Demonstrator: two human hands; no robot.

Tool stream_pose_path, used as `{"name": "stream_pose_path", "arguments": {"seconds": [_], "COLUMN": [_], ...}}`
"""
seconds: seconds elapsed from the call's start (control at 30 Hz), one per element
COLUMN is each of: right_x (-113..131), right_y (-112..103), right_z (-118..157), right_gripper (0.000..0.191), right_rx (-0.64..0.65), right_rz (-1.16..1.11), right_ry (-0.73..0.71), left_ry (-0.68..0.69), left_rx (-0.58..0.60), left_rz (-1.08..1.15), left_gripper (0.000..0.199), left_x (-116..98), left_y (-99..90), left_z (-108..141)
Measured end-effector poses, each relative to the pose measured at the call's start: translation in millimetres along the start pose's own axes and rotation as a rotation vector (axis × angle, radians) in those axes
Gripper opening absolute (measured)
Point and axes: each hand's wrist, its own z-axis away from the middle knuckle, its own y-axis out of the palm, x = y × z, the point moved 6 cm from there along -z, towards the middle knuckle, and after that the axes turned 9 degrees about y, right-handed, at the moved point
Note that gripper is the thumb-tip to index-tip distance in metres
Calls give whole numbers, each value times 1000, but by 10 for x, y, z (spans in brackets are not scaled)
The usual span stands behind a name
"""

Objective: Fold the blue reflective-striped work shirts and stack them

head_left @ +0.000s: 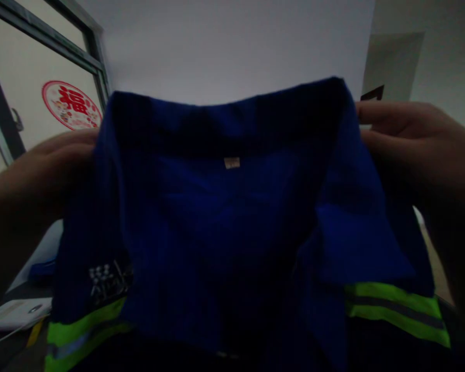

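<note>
A blue jacket [225, 217] with a collar hangs spread in front of the camera, its inside back and a small pale label [232, 163] facing me. Bright green bands with grey stripes cross both sides of its front, and a white print shows at the left. My left hand [58, 165] grips the jacket at the left end of the collar. At the right end of the collar, my right hand [418, 139] pinches the cloth. Some fingertips of both hands are hidden behind the fabric.
A window [27, 67] with a red round sticker [73, 105] stands at the left. Low at the left, a white object [19, 314], a cable and a blue item [42, 268] lie on a dark surface. A pale wall rises behind.
</note>
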Motion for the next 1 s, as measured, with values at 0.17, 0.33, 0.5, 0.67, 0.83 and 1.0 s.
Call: {"name": "stream_pose_path", "arguments": {"seconds": [0.17,0.33,0.5,0.67,0.83,1.0], "right_x": [-720,-2438,-3357,-3470,-3356,-3444], "right_y": [479,1552,2136,2583,3303,3659], "right_z": [-1070,-1184,-483,-354,-364,-307], "right_gripper": [33,34,27,34,35,33], "right_rx": [58,357,511,595,641,672], "right_rz": [404,869,880,798,736,767], "right_ry": [21,434,476,307,145,81], "left_ry": [-71,-192,-134,43,73,-58], "left_rx": [169,379,590,592,439,373], "left_rz": [182,-537,-485,-404,-465,-379], "left_gripper": [48,41,51,47,31,23], "left_x": [521,1684,2419,2676,2635,2647], "left_y": [876,2259,3349,3730,3717,3735], "left_z": [-905,-804,99,482,476,495]}}
